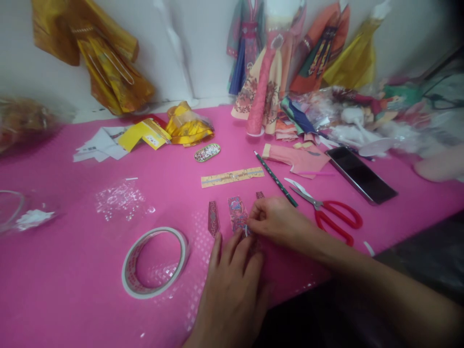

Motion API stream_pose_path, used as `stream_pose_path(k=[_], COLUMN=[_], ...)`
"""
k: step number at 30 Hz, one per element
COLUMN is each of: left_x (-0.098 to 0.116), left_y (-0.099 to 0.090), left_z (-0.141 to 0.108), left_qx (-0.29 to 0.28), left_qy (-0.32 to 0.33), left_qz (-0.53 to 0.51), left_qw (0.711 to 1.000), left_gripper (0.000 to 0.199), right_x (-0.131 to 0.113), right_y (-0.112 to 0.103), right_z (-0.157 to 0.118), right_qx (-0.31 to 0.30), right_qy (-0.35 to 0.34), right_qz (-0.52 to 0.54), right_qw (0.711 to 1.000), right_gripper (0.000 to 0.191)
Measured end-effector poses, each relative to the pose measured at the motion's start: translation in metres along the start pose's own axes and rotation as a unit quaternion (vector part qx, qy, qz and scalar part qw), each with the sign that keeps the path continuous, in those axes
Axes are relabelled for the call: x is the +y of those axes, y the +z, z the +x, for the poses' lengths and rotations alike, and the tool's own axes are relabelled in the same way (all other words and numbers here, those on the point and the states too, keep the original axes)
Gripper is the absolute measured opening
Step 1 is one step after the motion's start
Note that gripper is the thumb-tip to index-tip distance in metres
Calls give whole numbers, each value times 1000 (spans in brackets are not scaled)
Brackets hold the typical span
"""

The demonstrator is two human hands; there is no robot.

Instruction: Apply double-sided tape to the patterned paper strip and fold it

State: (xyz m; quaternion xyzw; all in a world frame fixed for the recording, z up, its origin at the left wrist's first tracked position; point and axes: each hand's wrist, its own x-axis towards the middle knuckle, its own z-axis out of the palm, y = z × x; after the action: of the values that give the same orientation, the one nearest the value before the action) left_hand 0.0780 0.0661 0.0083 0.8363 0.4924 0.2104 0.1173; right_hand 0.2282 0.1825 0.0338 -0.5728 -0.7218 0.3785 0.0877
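Note:
My left hand (pixel 235 275) lies flat, fingers stretched out, with its fingertips at the lower edge of a patterned fabric strip (pixel 237 210) in red and blue. My right hand (pixel 277 220) is closed in a pinch at that strip's right side; what sits between thumb and finger is too small to make out. Left of the strip lies a narrow dark red piece with a pointed end (pixel 213 217). Another dark red piece (pixel 260 195) shows only its top behind my right hand. Above them is a tan patterned band (pixel 232 178).
A roll of tape (pixel 126 270) lies left of my hands, near scattered clear beads (pixel 119 199). To the right are a green pencil (pixel 275 179), red-handled scissors (pixel 339 215) and a phone (pixel 360 174). Doll dresses (pixel 264 82) stand along the back of the pink table (pixel 65 270).

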Motion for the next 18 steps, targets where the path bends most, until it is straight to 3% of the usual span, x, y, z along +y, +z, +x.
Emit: stream_pose_path(k=[12, 18], left_x=[1, 1], left_y=[-2, -1], left_z=[3, 1], left_qx=[5, 7], left_qy=[-6, -2], left_qz=[-6, -2], left_qw=[1000, 1000], left_gripper=[31, 33], right_x=[2, 5], right_y=[-8, -16], right_z=[2, -15], right_qx=[24, 31], right_qy=[9, -75], right_qz=[34, -19], right_qw=[999, 997], right_gripper=[6, 12])
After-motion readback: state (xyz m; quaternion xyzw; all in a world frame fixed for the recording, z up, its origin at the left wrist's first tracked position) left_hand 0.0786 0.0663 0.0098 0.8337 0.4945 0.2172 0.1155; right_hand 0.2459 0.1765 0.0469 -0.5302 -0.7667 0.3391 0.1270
